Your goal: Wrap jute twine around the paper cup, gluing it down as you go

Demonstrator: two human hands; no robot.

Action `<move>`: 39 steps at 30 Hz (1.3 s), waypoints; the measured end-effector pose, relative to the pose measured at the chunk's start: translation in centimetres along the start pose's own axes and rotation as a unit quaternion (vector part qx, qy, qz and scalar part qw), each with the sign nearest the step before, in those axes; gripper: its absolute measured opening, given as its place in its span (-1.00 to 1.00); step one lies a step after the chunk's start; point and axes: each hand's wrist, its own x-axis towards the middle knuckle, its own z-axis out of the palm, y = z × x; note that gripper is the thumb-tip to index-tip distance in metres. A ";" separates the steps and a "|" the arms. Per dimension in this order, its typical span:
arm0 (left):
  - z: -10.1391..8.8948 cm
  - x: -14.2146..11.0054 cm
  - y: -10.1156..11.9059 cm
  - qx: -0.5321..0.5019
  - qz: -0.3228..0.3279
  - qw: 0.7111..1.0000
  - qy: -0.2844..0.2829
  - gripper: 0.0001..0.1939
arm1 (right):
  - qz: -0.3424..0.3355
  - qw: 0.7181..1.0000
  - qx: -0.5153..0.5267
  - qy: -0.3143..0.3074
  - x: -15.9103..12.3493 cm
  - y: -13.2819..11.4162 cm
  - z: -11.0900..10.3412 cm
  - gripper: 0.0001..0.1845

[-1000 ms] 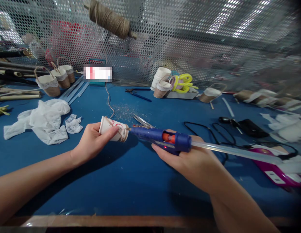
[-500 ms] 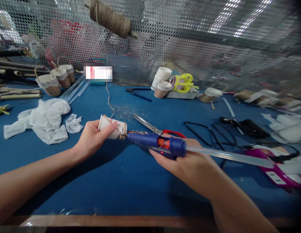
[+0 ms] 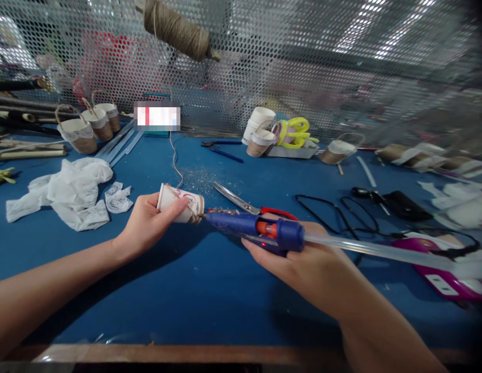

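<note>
Right now we have the paper cup (image 3: 179, 203) lying on its side in our left hand (image 3: 147, 225), lifted clear of the blue table (image 3: 210, 290), thumb over the top and fingers curled beneath it. Held that way, its narrow bottom end faces right, toward the tool. Our right hand (image 3: 303, 259) is closed around the blue glue gun (image 3: 256, 229), whose tip touches, or all but touches, the rim of the cup's base, where a turn of brown twine seems to sit. A clear glue stick (image 3: 381, 251) juts out of the back of the gun toward the right, and a small red light shows on its underside, so we judge it is switched on.

Twine (image 3: 174, 155) trails from the cup across the table and up toward the spool (image 3: 174, 28) that hangs on the perforated metal screen (image 3: 303, 62); hung there, it can feed down freely. Scissors (image 3: 249, 204) with red handles lie just behind the gun, close at hand. At the far left stand little cups with handles and lace bands (image 3: 87, 124), well apart from our hands, and crumpled white wrapping (image 3: 66, 191) lies near our left forearm. A stack of plain cups (image 3: 258, 124) waits by the screen.
</note>
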 end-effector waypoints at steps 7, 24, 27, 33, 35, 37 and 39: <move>0.0 -0.4 0.0 0.052 0.045 0.998 -0.009 -0.80 | -0.076 0.995 -0.059 -0.015 1.7 0.7 -1.7 -0.58; -0.2 -1.1 -0.3 0.117 0.138 0.982 -0.062 -0.77 | -0.091 0.994 -0.062 -0.018 1.7 1.4 -1.0 -0.51; -0.2 -1.0 -0.3 0.103 0.122 0.985 -0.060 -0.78 | -0.086 0.994 -0.061 -0.010 1.8 1.3 -1.1 -0.50; 0.0 -0.4 -0.2 0.056 0.042 0.997 -0.021 -0.76 | -0.069 0.995 -0.075 -0.004 1.8 0.7 -1.6 -0.52; 0.1 -0.2 -0.2 0.038 0.028 0.999 -0.016 -0.76 | -0.070 0.995 -0.073 0.000 1.7 0.5 -1.6 -0.53; 0.1 0.0 -0.1 0.025 0.019 0.999 -0.012 -0.77 | -0.070 0.996 -0.062 0.010 1.7 0.4 -1.6 -0.53; 0.0 0.0 -0.1 0.016 0.015 1.000 -0.008 -0.78 | -0.069 0.996 -0.046 0.018 1.8 0.3 -1.6 -0.53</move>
